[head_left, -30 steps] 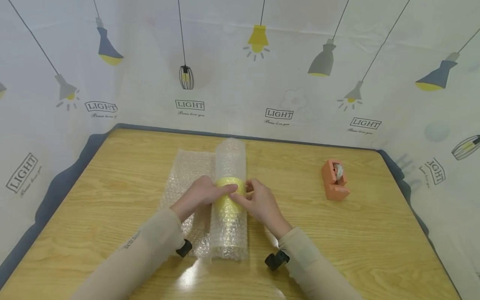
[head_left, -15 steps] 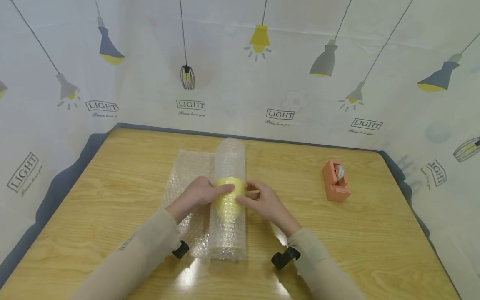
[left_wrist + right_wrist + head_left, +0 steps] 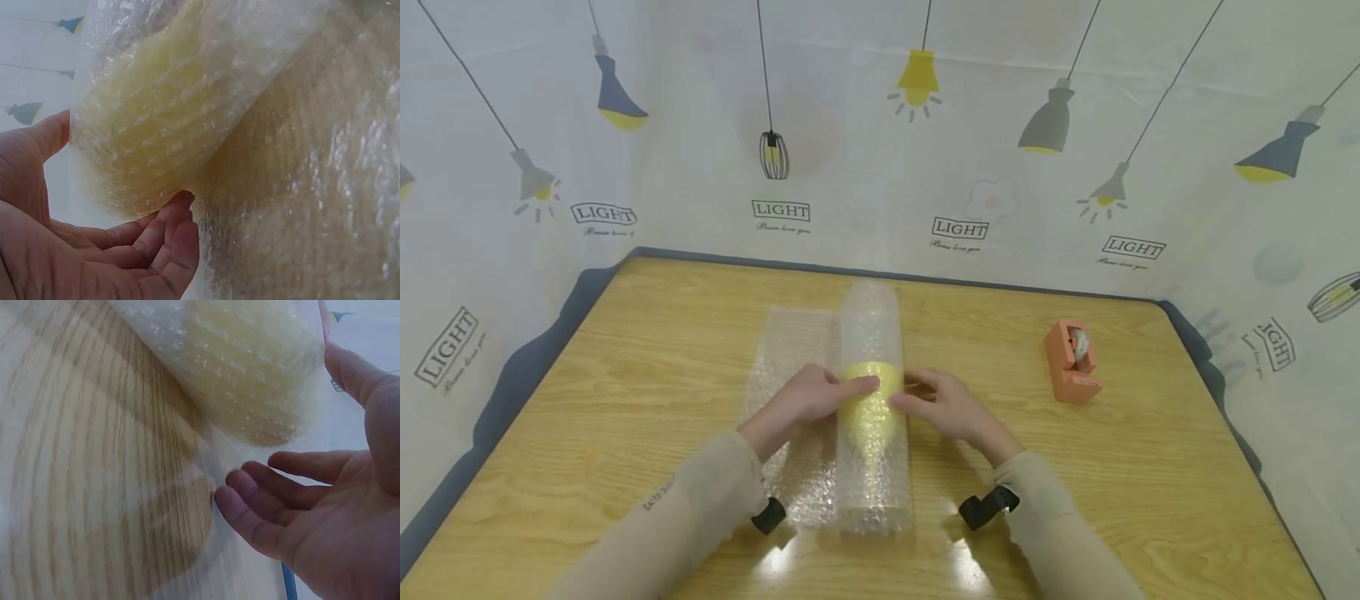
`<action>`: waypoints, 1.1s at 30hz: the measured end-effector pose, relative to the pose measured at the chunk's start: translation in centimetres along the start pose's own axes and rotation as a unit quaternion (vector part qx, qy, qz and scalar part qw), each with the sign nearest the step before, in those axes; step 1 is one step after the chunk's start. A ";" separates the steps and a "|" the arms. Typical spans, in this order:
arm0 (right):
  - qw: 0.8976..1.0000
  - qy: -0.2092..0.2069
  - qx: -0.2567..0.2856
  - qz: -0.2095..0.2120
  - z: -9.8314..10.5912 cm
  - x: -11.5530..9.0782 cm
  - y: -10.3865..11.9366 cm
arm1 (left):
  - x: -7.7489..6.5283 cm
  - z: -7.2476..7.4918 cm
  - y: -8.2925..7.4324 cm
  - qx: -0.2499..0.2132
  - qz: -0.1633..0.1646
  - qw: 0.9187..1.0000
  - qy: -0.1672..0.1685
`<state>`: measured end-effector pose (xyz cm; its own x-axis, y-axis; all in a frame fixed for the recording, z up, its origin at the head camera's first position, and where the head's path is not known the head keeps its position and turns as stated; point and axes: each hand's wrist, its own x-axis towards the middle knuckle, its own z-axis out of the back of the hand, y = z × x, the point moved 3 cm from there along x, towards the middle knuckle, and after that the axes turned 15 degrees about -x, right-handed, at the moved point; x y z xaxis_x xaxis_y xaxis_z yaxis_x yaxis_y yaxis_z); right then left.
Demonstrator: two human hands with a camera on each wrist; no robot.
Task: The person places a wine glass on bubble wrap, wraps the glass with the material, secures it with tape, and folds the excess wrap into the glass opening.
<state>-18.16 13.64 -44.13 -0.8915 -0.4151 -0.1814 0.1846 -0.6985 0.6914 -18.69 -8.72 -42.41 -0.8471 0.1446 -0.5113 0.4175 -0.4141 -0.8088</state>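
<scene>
A roll of bubble wrap (image 3: 871, 333) with a yellow object (image 3: 872, 417) inside lies lengthwise on the table, between the two hands. My left hand (image 3: 808, 392) grips the roll from its left side, thumb on top. In the left wrist view its curled fingertips (image 3: 181, 200) reach the roll's lower edge. On the other side, my right hand (image 3: 951, 404) has its thumb against the wrap. The right wrist view has its loosely bent fingers (image 3: 250, 512) below the roll, apart from it. What the yellow object is stays hidden by the wrap.
A flat, unrolled stretch of bubble wrap (image 3: 793, 342) extends left of the roll. An orange tape dispenser (image 3: 1067, 362) with tape stands at the right on the wooden table (image 3: 1150, 467). A lamp-printed cloth (image 3: 850, 192) surrounds the table's back and sides.
The roll and the loose wrap have shifted slightly right and nearer the body. Both hands moved right with them, the right hand farther, its fingers coming away from the roll's side.
</scene>
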 end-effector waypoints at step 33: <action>0.994 -0.057 0.078 -0.055 -1.6 0.3 1.7 | -1.6 1.2 0.1 0.045 -0.080 0.994 -0.061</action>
<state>-17.48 11.39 -44.08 -0.9452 -0.2668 -0.1882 0.0249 -0.6337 0.7732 -17.71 -10.10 -41.31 -0.9362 0.1084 -0.3343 0.2469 -0.4740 -0.8452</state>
